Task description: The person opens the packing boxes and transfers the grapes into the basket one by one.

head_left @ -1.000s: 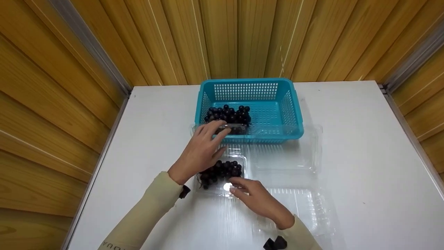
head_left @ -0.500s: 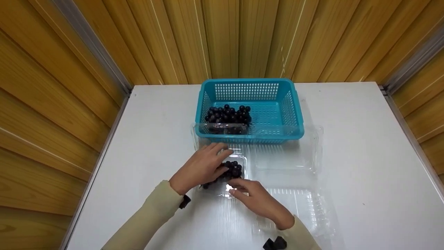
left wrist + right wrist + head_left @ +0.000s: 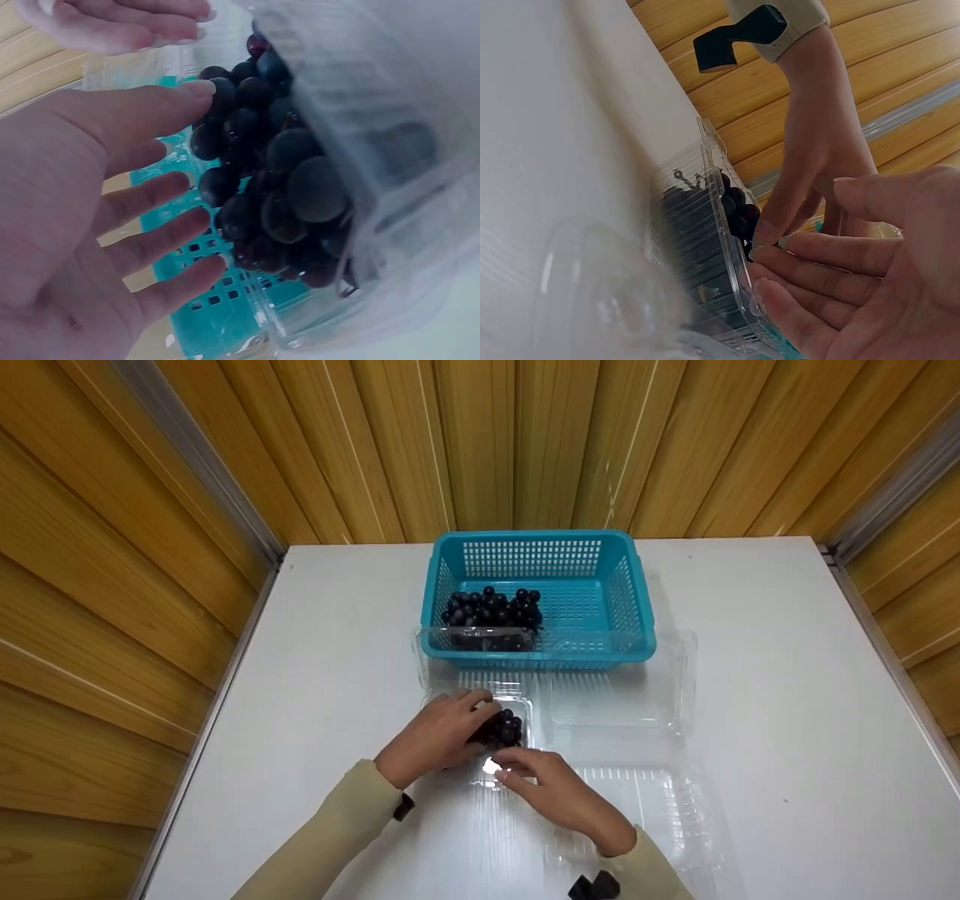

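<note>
A bunch of dark grapes (image 3: 507, 729) lies in a clear plastic clamshell box (image 3: 529, 712) whose lid stands raised behind it, against the basket front. My left hand (image 3: 439, 733) reaches over the bunch from the left and covers part of it in the head view. Up close, the left wrist view has the left thumb (image 3: 169, 105) at the grapes' edge, its fingers spread and nearly straight. At the box's near right corner is my right hand (image 3: 555, 789). Extended right fingers (image 3: 825, 277) lie at the box rim in the right wrist view, with nothing gripped.
Behind the box stands a turquoise basket (image 3: 643, 615) holding more dark grapes (image 3: 491, 611) on its left side. A second clear clamshell (image 3: 637, 795) lies open on the right of the white table (image 3: 780, 697). Wood-look panels (image 3: 480, 442) enclose the back and sides.
My left hand has come down and toward me, from the raised lid at the basket's front edge to the grapes in the box. The right hand stays in place.
</note>
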`<state>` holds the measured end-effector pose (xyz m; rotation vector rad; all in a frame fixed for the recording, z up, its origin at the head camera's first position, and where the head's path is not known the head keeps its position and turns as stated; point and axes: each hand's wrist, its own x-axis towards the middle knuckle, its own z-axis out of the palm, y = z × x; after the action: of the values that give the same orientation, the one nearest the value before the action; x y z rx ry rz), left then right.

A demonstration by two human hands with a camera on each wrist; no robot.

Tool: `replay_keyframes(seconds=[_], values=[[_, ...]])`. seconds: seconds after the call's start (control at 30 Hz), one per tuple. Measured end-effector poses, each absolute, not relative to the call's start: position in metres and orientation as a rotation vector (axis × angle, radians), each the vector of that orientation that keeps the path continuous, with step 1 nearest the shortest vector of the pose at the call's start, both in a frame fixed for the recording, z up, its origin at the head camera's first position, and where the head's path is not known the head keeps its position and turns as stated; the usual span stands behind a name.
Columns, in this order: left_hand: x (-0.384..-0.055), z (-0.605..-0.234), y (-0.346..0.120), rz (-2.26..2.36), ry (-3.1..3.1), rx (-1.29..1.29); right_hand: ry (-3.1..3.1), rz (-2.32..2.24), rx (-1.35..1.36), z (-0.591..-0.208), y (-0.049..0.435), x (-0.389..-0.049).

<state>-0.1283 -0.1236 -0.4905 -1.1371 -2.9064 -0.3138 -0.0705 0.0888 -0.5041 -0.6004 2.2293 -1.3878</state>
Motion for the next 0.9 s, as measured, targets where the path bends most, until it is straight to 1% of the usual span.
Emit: replay_keyframes(seconds=[0.33, 0.7, 0.9], values=[[-0.129, -0.506, -0.124, -0.264, -2.917, -1.145, 2.221, -1.396, -0.603, -0.504, 0.089, -0.071], [-0.13, -0.52, -0.126, -0.236, -2.838, -1.211, 2.234, -1.393, -0.616, -0.506, 0.089, -0.072], [-0.13, -0.524, -0.125, -0.263, -2.914, -1.209, 2.222, -1.407, -0.607, -0.506, 0.09, -0.07]])
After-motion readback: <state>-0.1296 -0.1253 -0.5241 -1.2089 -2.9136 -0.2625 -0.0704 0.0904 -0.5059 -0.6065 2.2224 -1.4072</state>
